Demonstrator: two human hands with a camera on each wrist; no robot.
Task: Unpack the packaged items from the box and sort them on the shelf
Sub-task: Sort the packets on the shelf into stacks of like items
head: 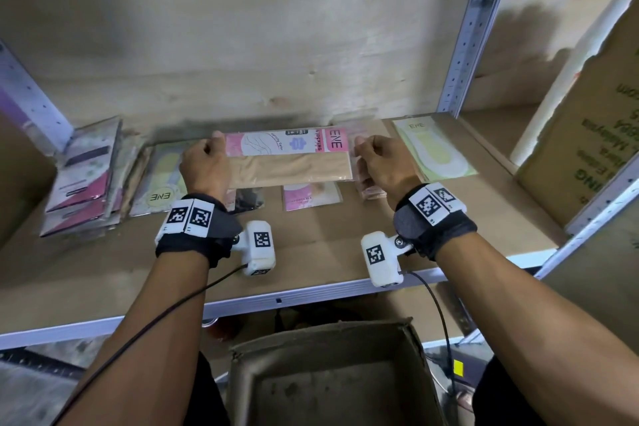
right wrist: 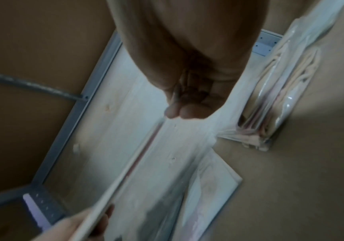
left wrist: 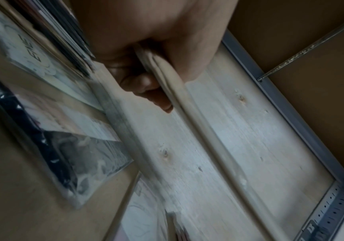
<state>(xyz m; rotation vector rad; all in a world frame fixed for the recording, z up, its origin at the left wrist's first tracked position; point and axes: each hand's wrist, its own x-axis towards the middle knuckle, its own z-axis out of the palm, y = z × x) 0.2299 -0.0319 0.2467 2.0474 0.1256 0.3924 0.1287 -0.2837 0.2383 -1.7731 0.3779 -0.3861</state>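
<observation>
A flat pink-and-beige stocking packet [head: 288,157] is held level above the brown shelf board [head: 311,245]. My left hand [head: 205,164] pinches its left end and my right hand [head: 378,162] pinches its right end. The left wrist view shows the packet [left wrist: 187,104] edge-on, clamped between thumb and fingers [left wrist: 146,81]. In the right wrist view its thin edge [right wrist: 138,156] runs from my right fingertips [right wrist: 179,112] down to the other hand. The open cardboard box [head: 332,380] stands below the shelf's front edge, and its visible floor is bare.
Dark and pink packets [head: 83,176] are stacked at the shelf's left, next to a yellow-green ENE packet [head: 162,180]. A small pink packet [head: 309,195] and a black one [head: 247,199] lie under the held packet. Another yellow-green packet [head: 432,149] lies right, by a metal upright [head: 463,45] and a large carton [head: 587,135].
</observation>
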